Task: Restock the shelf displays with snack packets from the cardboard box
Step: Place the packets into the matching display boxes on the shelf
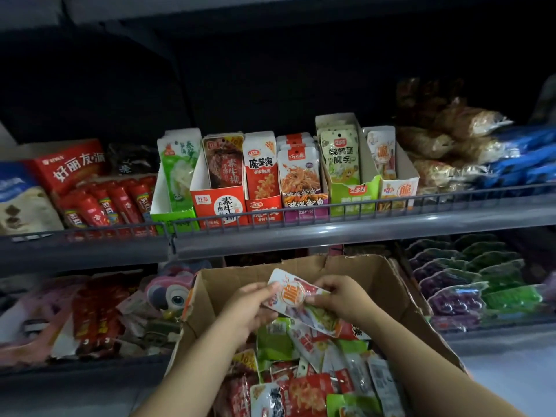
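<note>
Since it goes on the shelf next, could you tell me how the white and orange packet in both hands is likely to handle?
The packet probably flexes: it sags between the left hand and right hand. Its glossy film may be slippery. It seems light, as fingertips hold it.

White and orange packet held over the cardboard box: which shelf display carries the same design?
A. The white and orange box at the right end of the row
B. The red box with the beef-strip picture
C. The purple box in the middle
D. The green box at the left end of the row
A. The packet, pinched by both hands, left and right, bears the same orange round mark as the right-end display box.
</note>
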Motion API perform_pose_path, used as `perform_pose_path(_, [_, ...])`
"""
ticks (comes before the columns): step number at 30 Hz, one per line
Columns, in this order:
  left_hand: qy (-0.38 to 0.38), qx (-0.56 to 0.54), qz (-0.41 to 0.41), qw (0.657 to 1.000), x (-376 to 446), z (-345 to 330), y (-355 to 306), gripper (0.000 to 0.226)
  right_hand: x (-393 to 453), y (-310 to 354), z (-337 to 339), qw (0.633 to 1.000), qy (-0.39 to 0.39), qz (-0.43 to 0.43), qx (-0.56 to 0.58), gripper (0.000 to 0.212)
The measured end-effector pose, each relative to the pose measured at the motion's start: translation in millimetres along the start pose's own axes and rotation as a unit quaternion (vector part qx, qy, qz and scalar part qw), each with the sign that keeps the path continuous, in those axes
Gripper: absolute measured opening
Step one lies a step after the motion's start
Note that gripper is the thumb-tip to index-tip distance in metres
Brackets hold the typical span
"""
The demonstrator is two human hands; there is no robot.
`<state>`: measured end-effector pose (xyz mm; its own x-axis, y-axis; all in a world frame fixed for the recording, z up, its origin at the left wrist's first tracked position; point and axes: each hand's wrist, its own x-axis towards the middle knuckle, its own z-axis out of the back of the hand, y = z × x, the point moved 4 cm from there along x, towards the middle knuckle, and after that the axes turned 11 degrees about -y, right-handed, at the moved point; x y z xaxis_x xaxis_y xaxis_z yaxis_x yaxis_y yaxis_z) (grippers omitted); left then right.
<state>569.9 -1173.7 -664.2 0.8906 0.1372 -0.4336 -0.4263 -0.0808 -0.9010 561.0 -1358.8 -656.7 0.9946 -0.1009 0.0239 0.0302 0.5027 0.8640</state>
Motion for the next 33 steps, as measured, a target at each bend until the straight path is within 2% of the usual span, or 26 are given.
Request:
perform_pose_path(4, [0.004, -0.046, -0.028, 0.999, -11, -4, -45, 0.006, 0, 27, 15, 0.994, -0.033, 0.004, 0.104, 0.004])
perform_pose_path(8, [-0.027, -0.014, -0.092, 0.995, -21, -13, -97, 0.011, 3, 45, 37, 0.978, -0.081, 0.007, 0.192, 0.011])
perform_pose_path(14, [-0.018, 0.028, -0.186, 0.982, -38, -45, -160, 0.008, 9, 57, 80, 0.95, -0.153, 0.029, 0.272, 0.013])
perform_pose_path(19, [-0.007, 0.069, -0.244, 0.967, -49, -78, -195, 0.008, 19, 54, 107, 0.928, -0.23, 0.045, 0.291, 0.01])
perform_pose_path(22, [-0.029, 0.111, -0.3, 0.947, -53, -99, -210, 0.025, 23, 52, 117, 0.911, -0.284, 0.056, 0.293, 0.012])
perform_pose_path(29, [-0.03, 0.144, -0.353, 0.924, -48, -140, -233, 0.009, 36, 46, 133, 0.894, -0.319, 0.065, 0.309, 0.017])
perform_pose_path(33, [-0.028, 0.15, -0.366, 0.918, -42, -164, -248, 0.018, 40, 38, 140, 0.895, -0.34, 0.065, 0.282, 0.031])
